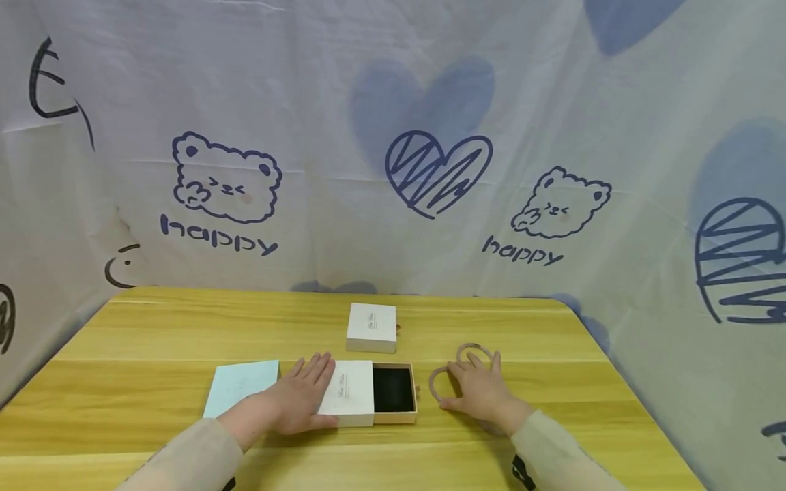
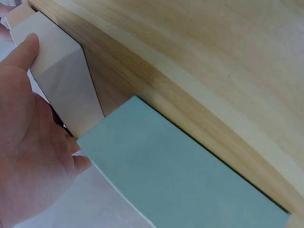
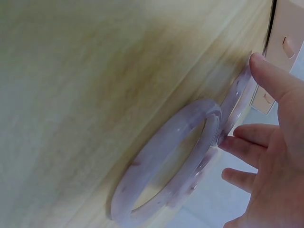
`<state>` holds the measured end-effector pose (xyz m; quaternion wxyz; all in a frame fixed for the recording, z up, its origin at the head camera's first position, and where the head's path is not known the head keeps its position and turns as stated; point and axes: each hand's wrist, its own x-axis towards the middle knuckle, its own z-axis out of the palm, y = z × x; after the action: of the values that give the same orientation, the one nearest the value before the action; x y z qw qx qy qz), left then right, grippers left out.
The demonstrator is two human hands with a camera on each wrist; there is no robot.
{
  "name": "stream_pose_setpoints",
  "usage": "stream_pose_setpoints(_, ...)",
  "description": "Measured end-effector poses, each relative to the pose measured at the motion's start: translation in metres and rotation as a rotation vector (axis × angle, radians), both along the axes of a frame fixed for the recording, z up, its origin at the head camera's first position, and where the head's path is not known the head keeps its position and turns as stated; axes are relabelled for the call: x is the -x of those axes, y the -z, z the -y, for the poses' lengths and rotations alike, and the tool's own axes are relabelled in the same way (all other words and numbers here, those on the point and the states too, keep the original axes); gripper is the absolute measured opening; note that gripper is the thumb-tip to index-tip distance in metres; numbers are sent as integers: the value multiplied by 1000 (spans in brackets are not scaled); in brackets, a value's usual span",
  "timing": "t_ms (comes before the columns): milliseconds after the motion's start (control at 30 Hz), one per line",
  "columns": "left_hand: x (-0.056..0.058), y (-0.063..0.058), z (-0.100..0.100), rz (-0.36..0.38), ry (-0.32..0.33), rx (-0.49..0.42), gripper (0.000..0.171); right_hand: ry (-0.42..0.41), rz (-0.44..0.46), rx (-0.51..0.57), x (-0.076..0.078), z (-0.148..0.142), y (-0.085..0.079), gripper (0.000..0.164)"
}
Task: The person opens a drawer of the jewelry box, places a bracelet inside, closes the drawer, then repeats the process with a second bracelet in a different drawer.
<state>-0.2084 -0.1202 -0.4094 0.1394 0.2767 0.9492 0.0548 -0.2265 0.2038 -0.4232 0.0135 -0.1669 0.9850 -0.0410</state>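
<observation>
My left hand (image 1: pixel 301 399) holds the left end of a white drawer box (image 1: pixel 359 392), its thumb on the near face and its fingers reaching across the top. The peach-edged drawer (image 1: pixel 393 419) is slid out on the right and shows a black lining. My right hand (image 1: pixel 485 389) spans a pale mauve bangle (image 3: pixel 235 102) lying flat on the table, thumb at one side and fingertips at the other. A second bangle (image 3: pixel 166 159) lies nearer me, mostly under the hand in the head view. A third bangle (image 1: pixel 473 346) lies beyond the fingers.
A light blue box (image 1: pixel 242 385) lies left of my left hand, close to the wrist. Another white box (image 1: pixel 372 324), closed, with a small brown tab, stands farther back on the wooden table (image 1: pixel 184 327). A printed cloth (image 1: pixel 344 88) hangs behind the table.
</observation>
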Motion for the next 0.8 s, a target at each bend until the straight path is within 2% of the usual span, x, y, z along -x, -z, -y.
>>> stream_pose_setpoints(200, -1, -2, 1, 6, 3, -9, 91, 14, -17, 10, 3, 0, 2, 70)
stream_pose_setpoints(367, -1, -3, 0, 2, 1, 1, 91, 10, -66, 16, 6, -1, 4, 69)
stream_pose_setpoints(800, -1, -3, 0, 3, 1, 0, 91, -9, -135, 25, 7, -2, 1, 70)
